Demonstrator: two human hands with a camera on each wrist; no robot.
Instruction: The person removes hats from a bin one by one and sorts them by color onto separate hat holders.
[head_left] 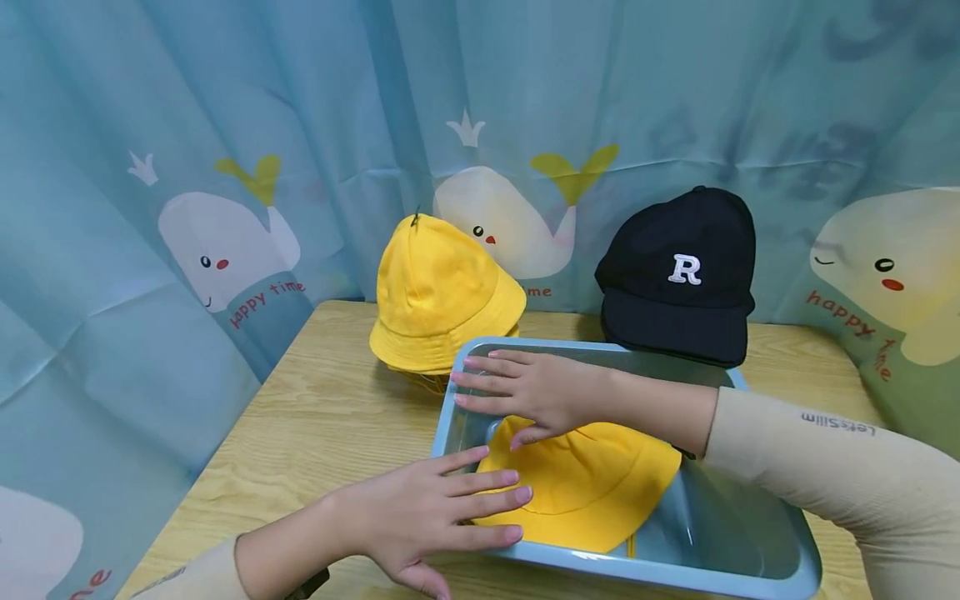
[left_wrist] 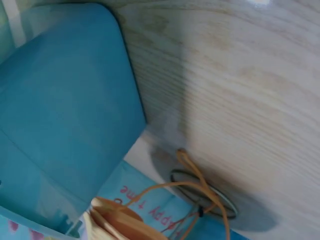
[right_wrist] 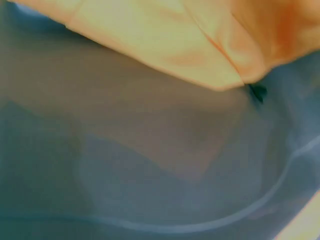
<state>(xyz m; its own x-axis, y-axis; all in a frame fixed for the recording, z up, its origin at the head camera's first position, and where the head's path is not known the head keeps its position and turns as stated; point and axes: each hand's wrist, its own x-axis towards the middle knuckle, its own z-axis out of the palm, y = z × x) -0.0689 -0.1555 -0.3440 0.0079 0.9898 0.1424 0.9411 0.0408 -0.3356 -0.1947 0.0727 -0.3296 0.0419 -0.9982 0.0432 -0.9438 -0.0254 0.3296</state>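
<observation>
A yellow bucket hat (head_left: 592, 475) lies inside a light blue plastic basin (head_left: 806, 550). My right hand (head_left: 551, 387) reaches across the basin from the right, fingers straight and spread, their tips right at the left rim. Its thumb overlaps the hat's top in the head view. From the lower left comes my left hand (head_left: 427, 508), fingers extended over the near left rim and the hat's edge. Neither hand grips anything. In the right wrist view the hat's yellow cloth (right_wrist: 150, 35) hangs above the basin's interior. The left wrist view shows the basin's outer wall (left_wrist: 65, 100).
Behind the basin's left corner stand stacked yellow bucket hats (head_left: 442, 300), with cords (left_wrist: 200, 185) trailing beneath. A black cap (head_left: 678, 283) with a white R sits at the back right, behind the basin. A blue whale-print curtain (head_left: 337, 100) borders the wooden table (head_left: 322, 400).
</observation>
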